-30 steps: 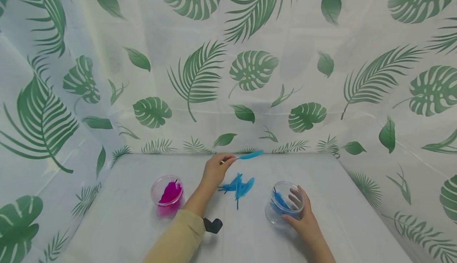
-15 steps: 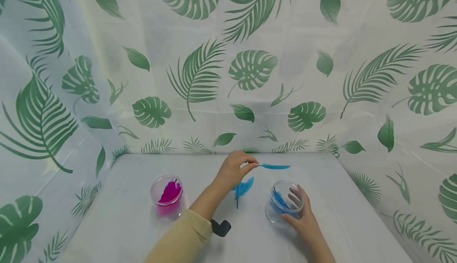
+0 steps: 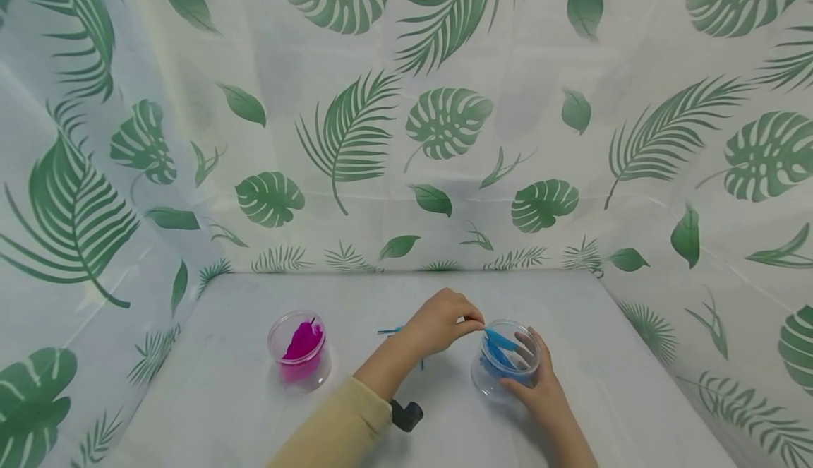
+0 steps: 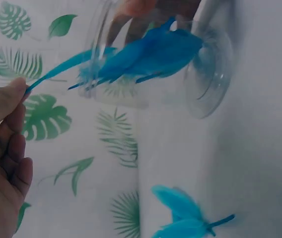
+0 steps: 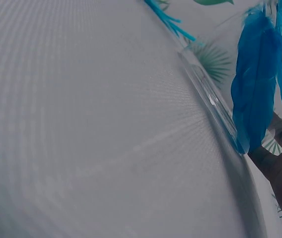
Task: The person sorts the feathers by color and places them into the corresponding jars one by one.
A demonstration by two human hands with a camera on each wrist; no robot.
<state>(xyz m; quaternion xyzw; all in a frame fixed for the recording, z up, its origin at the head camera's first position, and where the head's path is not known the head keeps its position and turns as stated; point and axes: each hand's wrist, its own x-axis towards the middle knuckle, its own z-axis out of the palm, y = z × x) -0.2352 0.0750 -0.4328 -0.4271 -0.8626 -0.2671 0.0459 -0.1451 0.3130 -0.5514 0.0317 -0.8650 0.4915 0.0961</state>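
Observation:
My left hand (image 3: 444,323) pinches a blue feather (image 3: 500,339) by its quill, just above the mouth of a clear plastic jar (image 3: 485,383). In the left wrist view the tip of that feather (image 4: 64,65) reaches past the jar's rim. Other blue feathers (image 4: 156,52) lie inside the jar. My right hand (image 3: 543,390) grips the jar from its right side, thumb in front and fingers behind. On the table, loose blue feathers (image 4: 183,213) lie in a small pile, mostly hidden by my left forearm in the head view.
A second clear jar (image 3: 315,376) holding magenta feathers (image 3: 303,341) stands on the white table (image 3: 209,383), left of my left arm. A black strap piece (image 3: 406,416) sticks out from my left wrist. Leaf-printed sheeting (image 3: 470,200) closes off the back and sides.
My left hand has moved right and down from beyond the feather pile, bringing the pinched feather to the jar's mouth, its tip now inside. My right hand and the jar have stayed put.

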